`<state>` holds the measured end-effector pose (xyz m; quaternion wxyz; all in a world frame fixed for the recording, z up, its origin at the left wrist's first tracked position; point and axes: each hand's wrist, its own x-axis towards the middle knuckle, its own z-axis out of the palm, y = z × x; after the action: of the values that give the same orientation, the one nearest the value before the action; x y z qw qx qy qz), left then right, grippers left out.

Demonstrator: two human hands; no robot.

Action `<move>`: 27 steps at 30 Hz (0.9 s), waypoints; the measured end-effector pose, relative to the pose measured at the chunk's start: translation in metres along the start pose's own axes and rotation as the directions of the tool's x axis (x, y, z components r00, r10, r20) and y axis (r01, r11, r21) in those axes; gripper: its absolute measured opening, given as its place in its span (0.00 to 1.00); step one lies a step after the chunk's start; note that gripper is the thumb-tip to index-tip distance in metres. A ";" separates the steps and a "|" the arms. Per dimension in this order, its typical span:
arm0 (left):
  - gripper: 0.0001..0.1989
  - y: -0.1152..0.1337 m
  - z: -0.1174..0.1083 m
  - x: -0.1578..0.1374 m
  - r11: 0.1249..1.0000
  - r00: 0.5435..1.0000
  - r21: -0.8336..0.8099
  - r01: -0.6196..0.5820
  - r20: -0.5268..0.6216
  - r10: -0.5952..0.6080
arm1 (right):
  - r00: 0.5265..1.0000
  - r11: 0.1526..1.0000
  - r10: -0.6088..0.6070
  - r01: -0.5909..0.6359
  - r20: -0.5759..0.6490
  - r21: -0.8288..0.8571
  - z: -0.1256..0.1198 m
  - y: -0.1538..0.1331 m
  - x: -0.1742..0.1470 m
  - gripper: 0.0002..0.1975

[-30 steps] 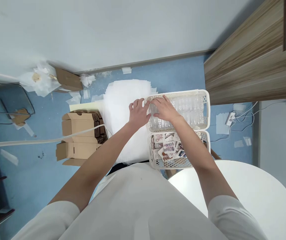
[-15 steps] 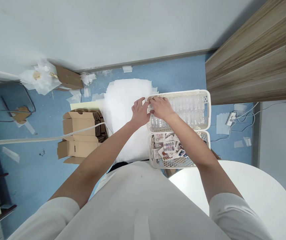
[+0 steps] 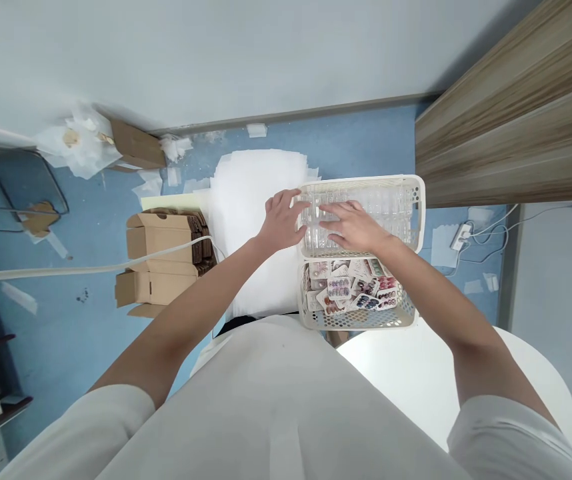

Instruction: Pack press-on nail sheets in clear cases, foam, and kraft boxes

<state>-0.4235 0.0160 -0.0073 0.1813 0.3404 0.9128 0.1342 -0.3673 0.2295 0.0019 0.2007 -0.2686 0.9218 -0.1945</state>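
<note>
Person's L hand (image 3: 281, 223) at upper basket's (image 3: 421, 227) left end & R hand (image 3: 353, 227) over clear plastic cases (image 3: 389, 208) inside, both w/ fingers apart, contact unclear, should prob. press lightly to keep rows straight.

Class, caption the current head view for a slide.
Left hand and right hand at a white basket of clear plastic pieces, beside a second basket of colourful cards.

Light: bright, even
White stack (image 3: 256, 200): pale, little detail
Clear plastic (image 3: 389, 207): glints by my right hand (image 3: 355, 228)
Far wall (image 3: 286, 60): soft shadow beside cabinet (image 3: 506, 133)
My sleeves (image 3: 511, 437): stretched, near edge
</note>
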 end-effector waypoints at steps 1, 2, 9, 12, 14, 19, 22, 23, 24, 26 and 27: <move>0.24 0.003 0.001 0.000 0.998 0.998 0.002 -0.065 0.020 0.065 | 0.998 0.998 0.065 -0.065 -0.005 -0.005 0.001 -0.003 -0.003 0.18; 0.23 0.007 0.001 -0.001 0.991 0.990 0.006 -0.132 0.043 0.131 | 0.989 0.989 0.150 -0.150 -0.019 -0.012 0.003 -0.009 -0.006 0.19; 0.36 0.027 0.015 0.005 0.969 0.976 0.138 -0.207 0.093 0.195 | 0.823 0.825 0.565 -0.563 -0.060 0.040 0.041 -0.047 -0.017 0.35; 0.39 0.026 0.020 0.009 0.965 0.976 0.174 -0.195 0.135 0.173 | 0.699 0.726 0.684 -0.679 -0.207 0.104 0.042 -0.029 -0.027 0.37; 0.39 0.025 0.022 0.010 0.966 0.976 0.182 -0.183 0.151 0.157 | 0.546 0.606 0.780 -0.781 -0.305 0.151 0.044 -0.014 -0.032 0.40; 0.39 0.023 0.020 0.010 0.969 0.974 0.167 -0.181 0.166 0.153 | 0.472 0.547 0.808 -0.824 -0.351 0.150 0.059 -0.005 -0.033 0.47; 0.41 0.019 0.014 0.009 0.973 0.976 0.136 -0.185 0.138 0.167 | 0.469 0.547 0.806 -0.824 -0.363 0.150 0.055 -0.014 -0.032 0.45; 0.41 0.017 0.011 0.009 0.978 0.981 0.126 -0.168 0.114 0.154 | 0.468 0.548 0.803 -0.823 -0.370 0.148 0.051 -0.017 -0.031 0.44; 0.41 0.015 0.009 0.008 0.983 0.988 0.119 -0.139 0.081 0.130 | 0.477 0.559 0.794 -0.817 -0.377 0.144 0.045 -0.020 -0.028 0.43; 0.39 0.010 0.004 0.006 0.992 0.999 0.111 -0.053 0.006 0.053 | 0.563 0.641 0.737 -0.758 -0.374 0.124 0.031 -0.024 -0.017 0.39; 0.38 0.008 0.002 0.005 0.994 1.000 0.109 -0.011 -0.028 0.015 | 0.644 0.713 0.680 -0.693 -0.351 0.111 0.025 -0.026 -0.008 0.36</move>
<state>-0.4216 0.0256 -0.0074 0.1486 0.3537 0.9190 0.0902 -0.3383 0.2077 -0.0051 0.0792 0.1386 0.9779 -0.1350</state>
